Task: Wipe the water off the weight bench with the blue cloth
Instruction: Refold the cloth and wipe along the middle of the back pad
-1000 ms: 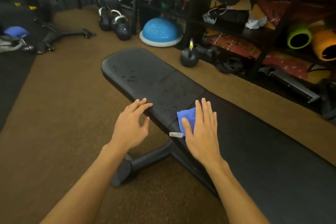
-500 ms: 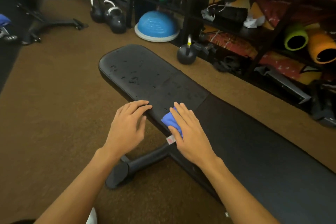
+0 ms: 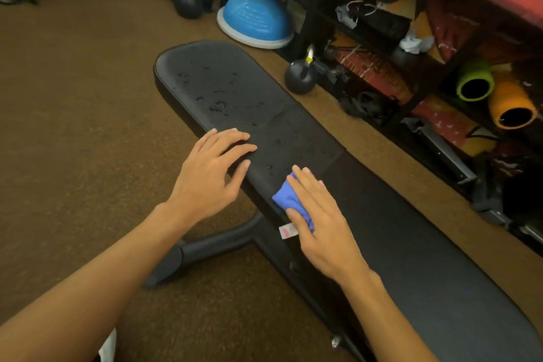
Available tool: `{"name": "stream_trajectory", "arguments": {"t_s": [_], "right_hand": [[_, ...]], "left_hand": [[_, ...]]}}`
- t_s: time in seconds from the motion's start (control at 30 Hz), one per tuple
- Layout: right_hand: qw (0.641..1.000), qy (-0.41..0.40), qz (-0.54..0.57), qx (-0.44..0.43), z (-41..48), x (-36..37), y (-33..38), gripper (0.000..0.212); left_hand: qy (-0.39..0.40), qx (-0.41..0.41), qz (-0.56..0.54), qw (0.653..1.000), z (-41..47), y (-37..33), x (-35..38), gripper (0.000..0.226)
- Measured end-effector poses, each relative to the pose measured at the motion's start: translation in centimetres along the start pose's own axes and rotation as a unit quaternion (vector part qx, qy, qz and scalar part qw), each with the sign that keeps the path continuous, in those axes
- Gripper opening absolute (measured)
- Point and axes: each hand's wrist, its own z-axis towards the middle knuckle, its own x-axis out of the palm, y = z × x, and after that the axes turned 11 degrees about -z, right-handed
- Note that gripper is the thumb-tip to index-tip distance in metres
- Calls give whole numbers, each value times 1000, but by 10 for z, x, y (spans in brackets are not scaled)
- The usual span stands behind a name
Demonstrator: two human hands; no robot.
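I see the left hand (image 3: 210, 176), fingers loosely spread, fingertips on the black weight bench (image 3: 411, 258). Water droplets (image 3: 219, 104) bead its far pad. The blue cloth (image 3: 285, 198) lies at the near edge, pressed under the right hand (image 3: 321, 225), fingers straight.

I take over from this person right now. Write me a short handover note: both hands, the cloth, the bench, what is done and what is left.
Left hand: open, fingers resting on the near edge of the weight bench.
Right hand: flat, pressing the blue cloth onto the bench top, close to the seam between the pads.
Done: the long pad to the right shows no drops.
Left: water drops lie on the far end pad, and a few sit just beyond the cloth. Probably wipe from the cloth towards that far end.
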Motion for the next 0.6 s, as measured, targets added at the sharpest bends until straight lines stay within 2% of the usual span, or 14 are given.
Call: {"name": "stream_trajectory", "arguments": {"t_s": [0.13, 0.17, 0.33, 0.43, 0.5, 0.6], "right_hand": [[993, -27, 8, 113, 21, 3, 0, 58], [992, -32, 2, 119, 28, 6, 8, 60], [998, -55, 1, 6, 9, 12, 19, 55], [991, -81, 40, 103, 14, 11, 11, 55], [983, -87, 24, 160, 29, 16, 19, 54], [993, -66, 13, 92, 30, 20, 32, 55]], "left_hand": [[3, -10, 5, 1000, 5, 2, -1, 31], [-3, -13, 5, 1000, 6, 1, -1, 30], [-19, -25, 3, 1000, 12, -2, 2, 28], [-3, -28, -4, 1000, 16, 2, 4, 31], [9, -36, -31, 999, 20, 6, 5, 33], [13, -41, -51, 998, 24, 9, 7, 33]]}}
